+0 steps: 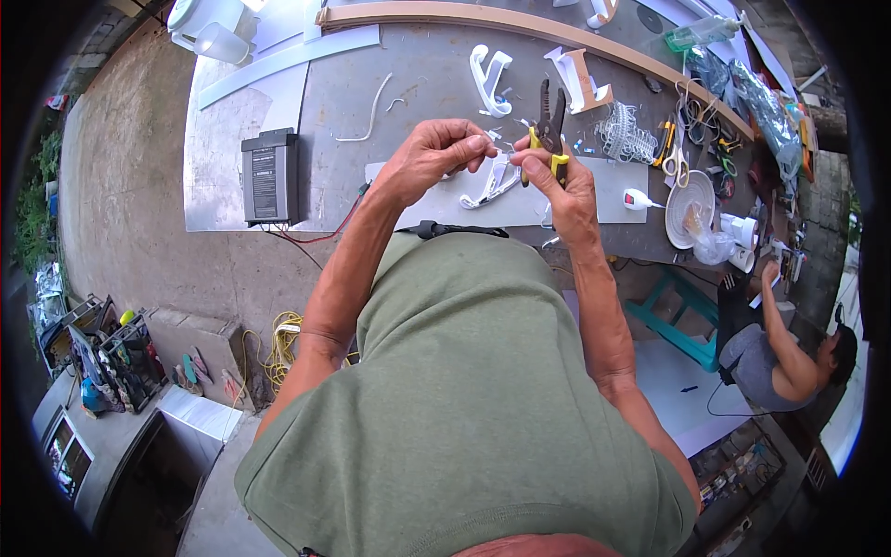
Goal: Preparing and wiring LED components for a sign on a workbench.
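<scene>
My left hand pinches something thin and pale, apparently a wire end, near the middle of the bench. Just to its right, my right hand grips yellow-and-black wire strippers, held with their jaws pointing away from me; its thumb and finger are close to the thin strand. Below both hands, a white bracket-like piece with white wire lies on a pale board. Similar white pieces stand farther back, with small scraps of wire between them.
A dark metal box with cables sits at left. A wooden strip crosses the back. Scissors, coiled white strands and a round tray lie at right. A co-worker is at lower right beside a green stool.
</scene>
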Available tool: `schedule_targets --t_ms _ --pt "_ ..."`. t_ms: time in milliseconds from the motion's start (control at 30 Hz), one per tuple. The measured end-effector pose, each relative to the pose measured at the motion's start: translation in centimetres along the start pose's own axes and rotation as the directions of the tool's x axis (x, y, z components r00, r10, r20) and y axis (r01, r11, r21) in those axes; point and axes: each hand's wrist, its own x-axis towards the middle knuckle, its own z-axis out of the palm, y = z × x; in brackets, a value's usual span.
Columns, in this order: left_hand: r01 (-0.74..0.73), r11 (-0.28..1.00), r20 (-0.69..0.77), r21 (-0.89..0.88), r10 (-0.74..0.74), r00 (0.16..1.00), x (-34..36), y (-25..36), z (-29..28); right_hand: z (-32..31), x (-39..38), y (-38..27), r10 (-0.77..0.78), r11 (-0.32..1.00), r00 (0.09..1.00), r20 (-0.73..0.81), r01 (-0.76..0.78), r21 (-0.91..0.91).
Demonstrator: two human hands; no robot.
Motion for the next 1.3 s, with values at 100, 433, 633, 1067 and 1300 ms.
schedule_targets --t_ms 100,433,633,1067,1300 --pt "-0.014 0.993 0.172 0.121 -0.007 0.985 0.1 -0.3 0.0 -0.4 0.9 0.1 -0.077 0.987 0.996 0.036 0.081 -0.138" --pt "0.026 0.803 0.111 0.595 -0.113 0.987 0.4 1.5 1.4 1.3 2.6 0.4 -0.326 0.835 0.936 0.131 0.35 -0.425" --pt "-0.018 0.962 -0.093 0.274 0.045 0.995 0.3 0.7 1.2 0.9 2.1 1.1 -0.088 0.996 0.995 -0.044 0.087 -0.029" --pt "-0.069 0.992 -0.289 0.105 0.097 0.953 0.4 0.0 0.4 -0.6 -0.9 0.4 0.065 0.977 0.998 0.017 -0.06 -0.207" --pt "-0.04 0.996 -0.298 0.084 0.064 0.953 0.4 0.2 0.3 -0.1 -1.7 0.9 0.202 0.934 0.963 0.178 -0.135 -0.331"
